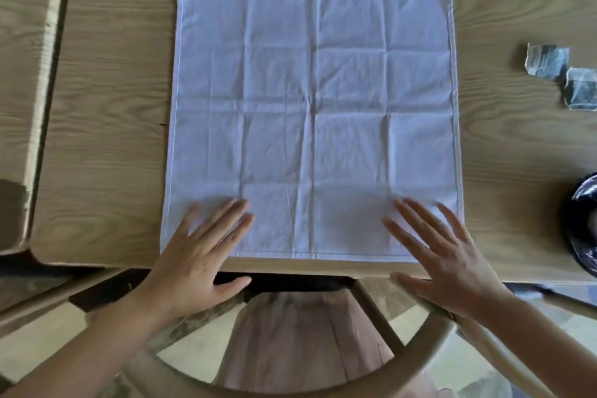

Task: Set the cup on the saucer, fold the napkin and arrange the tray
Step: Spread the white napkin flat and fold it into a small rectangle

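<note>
The fold step had not yet begun: the white square cloth napkin (313, 119) lay fully spread on the light, grained wooden table (106, 126), its near hem along the table edge. No tray, cup or saucer could be identified with certainty, so those steps appeared outstanding. The left hand (197, 255) lay flat with straight, spread fingers on the napkin's near-left corner, gripping nothing. The fabric was thin, hemmed, and marked by a grid of creases. The right hand (445, 255) lay likewise flat over the near-right corner, grasping nothing. Two crumpled grey wrappers (562, 74) and a dark glossy round dish (581, 223), partly cropped, lay rightmost.
</note>
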`<state>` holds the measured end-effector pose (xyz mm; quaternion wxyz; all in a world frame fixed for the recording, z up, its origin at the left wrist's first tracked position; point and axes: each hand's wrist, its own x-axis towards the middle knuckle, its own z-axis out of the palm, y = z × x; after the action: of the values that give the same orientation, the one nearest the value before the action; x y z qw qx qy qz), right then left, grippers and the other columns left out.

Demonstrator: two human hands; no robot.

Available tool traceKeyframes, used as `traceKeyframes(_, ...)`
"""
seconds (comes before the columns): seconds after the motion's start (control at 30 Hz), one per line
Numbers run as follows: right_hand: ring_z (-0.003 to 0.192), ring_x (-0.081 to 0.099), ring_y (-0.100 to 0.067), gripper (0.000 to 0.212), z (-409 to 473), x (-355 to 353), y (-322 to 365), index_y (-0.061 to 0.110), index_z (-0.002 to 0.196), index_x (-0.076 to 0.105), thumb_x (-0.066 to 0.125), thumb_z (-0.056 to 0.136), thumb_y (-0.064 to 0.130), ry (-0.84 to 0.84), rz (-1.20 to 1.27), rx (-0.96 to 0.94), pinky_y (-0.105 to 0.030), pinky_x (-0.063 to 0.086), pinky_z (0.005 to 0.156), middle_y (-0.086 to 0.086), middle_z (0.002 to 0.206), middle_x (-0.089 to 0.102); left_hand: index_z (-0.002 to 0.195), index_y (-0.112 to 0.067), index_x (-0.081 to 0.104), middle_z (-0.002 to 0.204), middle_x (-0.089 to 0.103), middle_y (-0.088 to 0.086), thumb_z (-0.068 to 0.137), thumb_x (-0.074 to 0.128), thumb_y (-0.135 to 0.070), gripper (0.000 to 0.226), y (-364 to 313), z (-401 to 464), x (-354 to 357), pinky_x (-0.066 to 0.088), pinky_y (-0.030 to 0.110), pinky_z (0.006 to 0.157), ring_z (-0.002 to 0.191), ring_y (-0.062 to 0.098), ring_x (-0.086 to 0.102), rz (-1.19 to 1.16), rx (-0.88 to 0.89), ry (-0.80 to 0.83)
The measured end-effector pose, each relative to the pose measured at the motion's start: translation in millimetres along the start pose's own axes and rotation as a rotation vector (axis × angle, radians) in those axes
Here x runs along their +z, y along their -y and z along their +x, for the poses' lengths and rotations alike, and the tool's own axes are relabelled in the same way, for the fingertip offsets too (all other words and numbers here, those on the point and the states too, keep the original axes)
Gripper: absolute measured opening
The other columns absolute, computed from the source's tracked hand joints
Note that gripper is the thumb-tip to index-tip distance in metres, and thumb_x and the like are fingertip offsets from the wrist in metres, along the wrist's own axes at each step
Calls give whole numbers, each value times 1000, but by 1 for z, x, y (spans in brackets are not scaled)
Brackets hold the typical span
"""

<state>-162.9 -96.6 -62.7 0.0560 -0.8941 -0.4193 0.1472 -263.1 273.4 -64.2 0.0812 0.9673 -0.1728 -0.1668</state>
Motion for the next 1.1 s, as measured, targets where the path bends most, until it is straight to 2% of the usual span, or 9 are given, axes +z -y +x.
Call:
traceKeyframes(0.33, 132, 40, -29, 39, -21, 4, 13, 18, 130, 53, 39, 97, 32, -91, -39, -58, -54, 37, 103, -13, 140, 47, 138, -14, 40, 145, 40, 5, 90, 42, -36, 53, -3, -19, 3, 39, 53, 102, 133, 25, 38, 65, 17, -38)
traceKeyframes(0.5, 121, 51, -33, 44, -26, -4, 22, 9, 115, 65, 26, 101, 23, -146, -7, -77, -54, 45, 96, -13, 129, 58, 128, -12, 54, 137, 49, 6, 100, 18, -34, 50, -8, -26, -2, 33, 57, 103, 128, 27, 44, -27, 22, -99)
traceKeyframes(0.6, 111, 59, -33, 36, -26, -16, 23, 5, 101, 71, 36, 95, 13, -194, 41, -78, -52, 50, 89, -11, 116, 66, 108, -8, 68, 122, 63, 8, 95, 36, -26, 40, -7, -28, -10, 32, 59, 103, 117, 26, 55, -92, 9, -191)
traceKeyframes(0.7, 108, 62, -33, 34, -26, -26, 23, 4, 96, 72, 41, 95, 15, -128, 222, 46, -52, 49, 90, -9, 112, 69, 107, -8, 69, 116, 66, 6, 89, 49, -18, 28, -3, -31, -15, 40, 45, 102, 116, 22, 57, -251, -26, -187)
traceKeyframes(0.77, 110, 61, -21, 25, -26, -37, 21, 14, 104, 71, 49, 92, 14, 76, 401, 214, -35, 47, 95, 4, 118, 63, 108, -14, 69, 114, 67, -4, 86, 59, -16, 23, -2, -35, -21, 43, 27, 99, 113, 7, 56, -379, -96, -116)
traceKeyframes(0.83, 100, 60, -8, 23, -28, -50, 13, 26, 107, 69, 52, 92, 21, 310, 433, 288, -13, 38, 79, 17, 115, 62, 102, -21, 71, 99, 67, -20, 88, 59, -24, 19, 1, -36, -31, 43, 8, 85, 95, -9, 58, -447, -148, 56)
traceKeyframes(0.9, 83, 61, -3, 18, -28, -64, 7, 31, 92, 70, 52, 91, 31, 505, 452, 277, -12, 38, 74, 16, 96, 72, 79, -27, 70, 68, 57, -24, 90, 51, -37, 24, 5, -33, -45, 44, 18, 64, 64, -5, 52, -478, -155, 357)
traceKeyframes(1.0, 83, 58, 12, 15, -22, -86, 2, 43, 87, 68, 53, 88, 41, 702, 453, 250, -8, 40, 77, 31, 87, 66, 59, -39, 58, 53, 44, -14, 90, 49, -42, 33, 8, -23, -72, 28, 26, 54, 50, 4, 36, -580, -84, 664)
traceKeyframes(1.1, 87, 57, 14, 14, -4, -105, -10, 40, 92, 69, 58, 87, 35, 627, 424, 291, -9, 41, 80, 35, 89, 63, 62, -50, 63, 57, 59, -21, 88, 58, -30, 33, 11, -4, -102, 32, 13, 53, 54, -2, 48, -635, -84, 595)
